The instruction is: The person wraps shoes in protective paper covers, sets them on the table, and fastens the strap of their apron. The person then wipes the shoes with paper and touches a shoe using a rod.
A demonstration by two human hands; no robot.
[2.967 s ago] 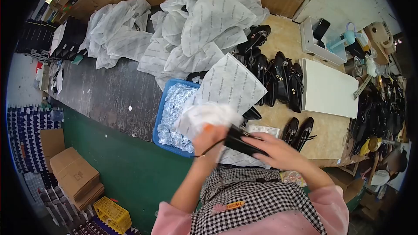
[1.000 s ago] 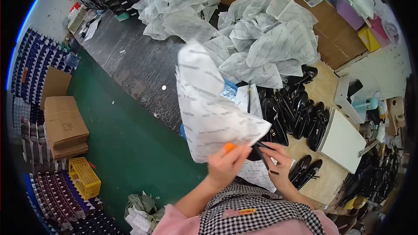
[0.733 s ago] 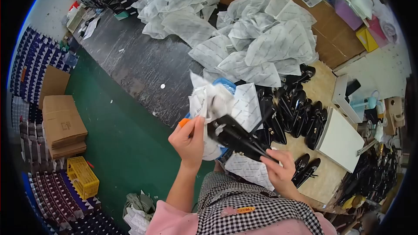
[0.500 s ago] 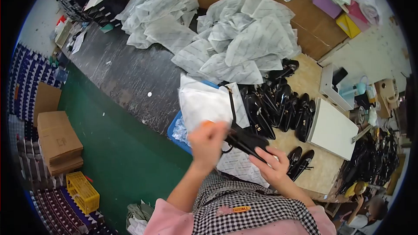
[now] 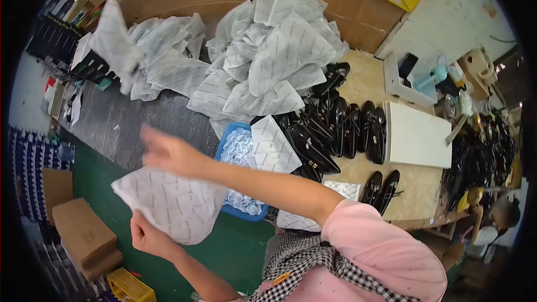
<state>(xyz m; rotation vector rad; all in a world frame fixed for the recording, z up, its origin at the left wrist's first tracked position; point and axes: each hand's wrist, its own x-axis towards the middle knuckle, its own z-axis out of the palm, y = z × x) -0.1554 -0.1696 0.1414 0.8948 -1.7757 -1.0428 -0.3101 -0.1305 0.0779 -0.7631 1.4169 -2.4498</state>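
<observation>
My left hand (image 5: 150, 239) is closed on the edge of a white printed sheet (image 5: 182, 207), which spreads out above the green floor. Just over the sheet's upper edge is my right hand (image 5: 168, 154), blurred, its fingers stretched out and nothing seen in them; that forearm crosses the view from the right. A blurred crumpled white sheet (image 5: 114, 36) is in the air at the upper left, apart from both hands. Beneath my right forearm, a blue basket (image 5: 244, 216) holds crumpled pale-blue pieces (image 5: 238, 148). A folded printed sheet (image 5: 274, 145) lies beside it.
Heaped white sheets (image 5: 285, 50) cover the back of the table. Black shoes (image 5: 313, 145) crowd its middle, near a white box lid (image 5: 419, 134). Cardboard boxes (image 5: 84, 235) and a yellow crate (image 5: 131, 286) stand at the lower left. Another person (image 5: 503, 212) shows at the far right.
Both hands have moved left. The black shoe is no longer seen in them. My left hand now grips a white sheet, the basket is more exposed, and a crumpled sheet has appeared in the air.
</observation>
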